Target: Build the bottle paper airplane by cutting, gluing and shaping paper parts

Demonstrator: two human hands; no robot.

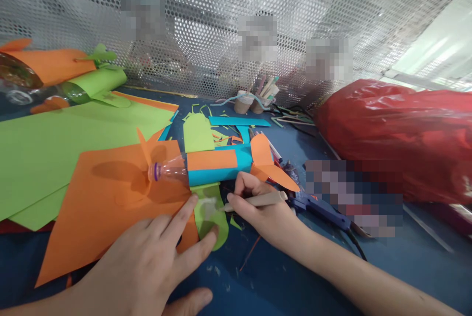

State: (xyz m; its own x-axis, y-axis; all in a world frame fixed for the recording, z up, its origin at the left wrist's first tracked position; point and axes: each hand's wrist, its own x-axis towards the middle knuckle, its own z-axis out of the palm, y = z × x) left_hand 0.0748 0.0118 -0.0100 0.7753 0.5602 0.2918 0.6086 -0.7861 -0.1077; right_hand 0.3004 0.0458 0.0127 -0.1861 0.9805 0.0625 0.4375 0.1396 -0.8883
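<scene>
Head view. Bottle model (212, 160), one: clear neck, purple ring, blue-and-orange paper wrapping, orange fins; laid mid-desk (254, 284), its neck turned toward the left edge over an orange sheet (110, 183). Near green wing (210, 222), whitish patch upon it: touched by the left hand (158, 244), fingers spread, nothing gripped. Pale pen (263, 199): gripped in the closed fingers of the right hand (267, 215), its tip held over that wing. Blue glue gun (320, 208): placed toward the right edge. Green sheets (55, 144): stacked toward the left edge. Pen pots (243, 103), two: stood near the far edge. Red bag (398, 134): set at the right.
</scene>
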